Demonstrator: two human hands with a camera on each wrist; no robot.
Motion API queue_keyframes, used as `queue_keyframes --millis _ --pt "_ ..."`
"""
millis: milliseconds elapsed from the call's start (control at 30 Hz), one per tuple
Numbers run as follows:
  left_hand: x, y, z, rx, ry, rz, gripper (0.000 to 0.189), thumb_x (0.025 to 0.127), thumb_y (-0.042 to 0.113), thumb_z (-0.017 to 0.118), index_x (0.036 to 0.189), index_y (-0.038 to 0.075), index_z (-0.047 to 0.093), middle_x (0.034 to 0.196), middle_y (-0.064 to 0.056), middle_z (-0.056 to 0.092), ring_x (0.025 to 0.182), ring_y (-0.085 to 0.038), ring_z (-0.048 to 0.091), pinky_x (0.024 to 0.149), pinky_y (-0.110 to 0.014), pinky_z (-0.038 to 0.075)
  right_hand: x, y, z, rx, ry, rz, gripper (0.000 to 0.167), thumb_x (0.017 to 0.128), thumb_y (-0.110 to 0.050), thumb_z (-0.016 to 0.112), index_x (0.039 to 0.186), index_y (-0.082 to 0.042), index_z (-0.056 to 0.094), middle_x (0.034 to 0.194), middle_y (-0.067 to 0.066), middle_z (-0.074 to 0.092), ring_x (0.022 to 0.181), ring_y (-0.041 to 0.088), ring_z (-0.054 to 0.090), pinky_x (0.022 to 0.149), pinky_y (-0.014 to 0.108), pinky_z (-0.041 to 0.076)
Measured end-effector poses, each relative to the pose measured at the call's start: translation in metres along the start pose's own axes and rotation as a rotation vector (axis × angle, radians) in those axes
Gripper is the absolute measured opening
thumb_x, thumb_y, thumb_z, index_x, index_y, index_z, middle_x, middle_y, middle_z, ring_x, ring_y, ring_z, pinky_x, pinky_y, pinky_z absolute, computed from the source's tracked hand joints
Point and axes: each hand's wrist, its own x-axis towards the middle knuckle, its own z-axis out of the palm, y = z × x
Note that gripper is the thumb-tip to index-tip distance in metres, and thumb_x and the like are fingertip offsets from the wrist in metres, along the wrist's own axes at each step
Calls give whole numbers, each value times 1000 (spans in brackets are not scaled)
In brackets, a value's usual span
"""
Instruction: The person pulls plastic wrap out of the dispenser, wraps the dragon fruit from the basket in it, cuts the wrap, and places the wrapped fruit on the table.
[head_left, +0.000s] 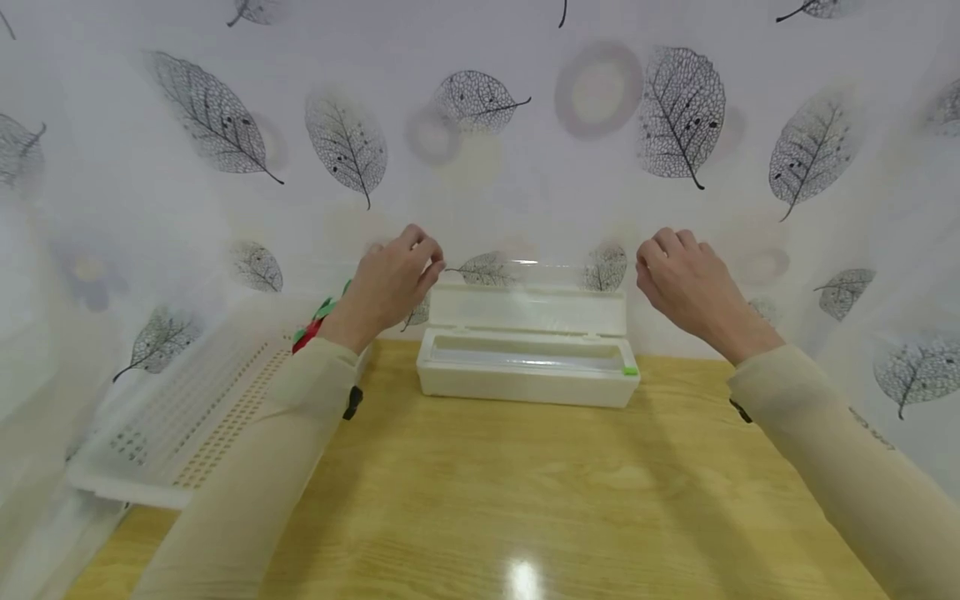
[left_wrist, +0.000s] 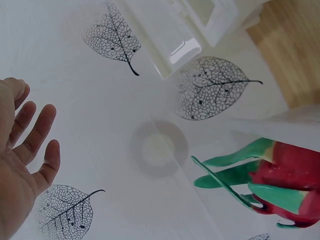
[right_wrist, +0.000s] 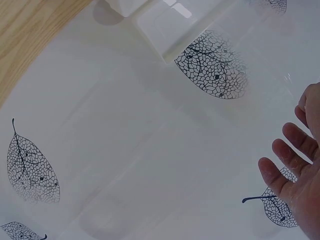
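Raised above the table, my left hand (head_left: 397, 279) pinches thumb to forefinger, the other fingers loosely bent. Opposite it, my right hand (head_left: 688, 279) pinches in the same way. Between them stretches clear cling film (head_left: 525, 262), nearly invisible except for a thin bright glint. Below and between the hands stands a long white cling film box (head_left: 525, 385), its lid (head_left: 525, 310) tipped back, with a green slider (head_left: 630, 371) at its right end. The wrist views show the remaining fingers of both hands spread apart.
At left lies a white perforated basket (head_left: 127, 492), partly behind my left sleeve. A red and green dragon fruit (left_wrist: 287, 175) rests there. A pale leaf-printed sheet (head_left: 510, 192) rises behind the wooden table (head_left: 525, 475).
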Motion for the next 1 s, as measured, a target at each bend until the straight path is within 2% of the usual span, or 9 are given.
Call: queue_keyframes --millis 1000 --pt "6 1 -10 -43 25 3 21 107 22 55 111 5 66 114 -16 63 77 -29 63 67 -47 52 5 5 -7 17 20 6 9 97 -4 60 98 5 60 98 26 61 91 48 60 65 59 52"
